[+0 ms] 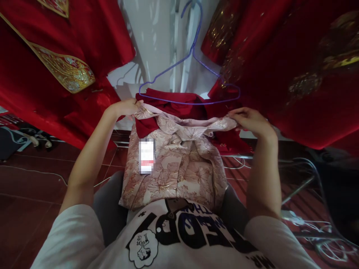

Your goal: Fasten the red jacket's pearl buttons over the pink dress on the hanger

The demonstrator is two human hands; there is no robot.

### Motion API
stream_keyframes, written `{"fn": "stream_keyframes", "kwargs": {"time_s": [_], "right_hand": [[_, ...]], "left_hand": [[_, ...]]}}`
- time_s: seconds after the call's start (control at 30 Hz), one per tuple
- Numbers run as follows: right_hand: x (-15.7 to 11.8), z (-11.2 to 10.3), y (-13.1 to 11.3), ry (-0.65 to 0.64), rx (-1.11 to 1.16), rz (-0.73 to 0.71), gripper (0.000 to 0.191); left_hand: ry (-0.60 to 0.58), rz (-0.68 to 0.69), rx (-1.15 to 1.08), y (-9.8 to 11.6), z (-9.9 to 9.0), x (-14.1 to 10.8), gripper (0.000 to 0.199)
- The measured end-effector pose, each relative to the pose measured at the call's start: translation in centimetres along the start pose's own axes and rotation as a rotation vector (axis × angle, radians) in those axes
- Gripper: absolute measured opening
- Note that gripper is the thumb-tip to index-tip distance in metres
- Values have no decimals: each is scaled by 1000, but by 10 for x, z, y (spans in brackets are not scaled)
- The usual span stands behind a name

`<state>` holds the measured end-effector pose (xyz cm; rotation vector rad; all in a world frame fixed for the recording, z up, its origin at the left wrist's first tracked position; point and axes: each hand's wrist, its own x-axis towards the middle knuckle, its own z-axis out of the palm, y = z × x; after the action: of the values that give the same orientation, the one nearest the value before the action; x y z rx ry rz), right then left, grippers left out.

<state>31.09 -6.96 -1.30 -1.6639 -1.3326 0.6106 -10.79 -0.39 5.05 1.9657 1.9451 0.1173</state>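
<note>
Both arms reach forward, left hand (127,107) and right hand (248,118) pinching (grip closed).

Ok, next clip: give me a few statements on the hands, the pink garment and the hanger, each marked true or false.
1. Both hands grip the top edge of the pink floral brocade garment. True: the left hand and the right hand each hold an end.
2. The purple wire hanger lies on the floor. False: it hangs upright above the garment.
3. A white tag sits on the garment's front. True.
4. The pink garment is already threaded on the hanger. False: dark red fabric drapes over the hanger's bar; the pink garment is below it.
5. Green cloth hangs on both sides. False: the red embroidered cloth is red with gold.
</note>
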Motion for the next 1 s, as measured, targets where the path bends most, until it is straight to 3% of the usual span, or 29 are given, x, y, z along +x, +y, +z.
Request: {"fn": "stream_keyframes", "kwargs": {"time_s": [0.1,0.23,0.33,0.37,0.5,0.63,0.83,1.0], "right_hand": [[-10,-1,-21,16,91,168,10],[-19,-6,-42,65,267,24,22],[-23,-7,-44,78,301,-77,17],[-23,-7,-43,94,299,-97,14],[-20,-2,-36,120,273,-96,14],[-10,-5,-22,212,212,-53,13],[4,-20,4,376,-51,25,15],[12,-22,14,408,-20,1,12]], "left_hand": [[90,145,43,1,-6,-13,32],[353,402,93,12,-10,-22,20],[461,619,116,29,4,-18,19],[461,692,125,36,12,-16,19],[279,937,98,59,56,1,14],[264,1010,65,65,89,23,15],[243,1039,35,59,90,27,15],[232,1073,17,55,87,20,16]]}}
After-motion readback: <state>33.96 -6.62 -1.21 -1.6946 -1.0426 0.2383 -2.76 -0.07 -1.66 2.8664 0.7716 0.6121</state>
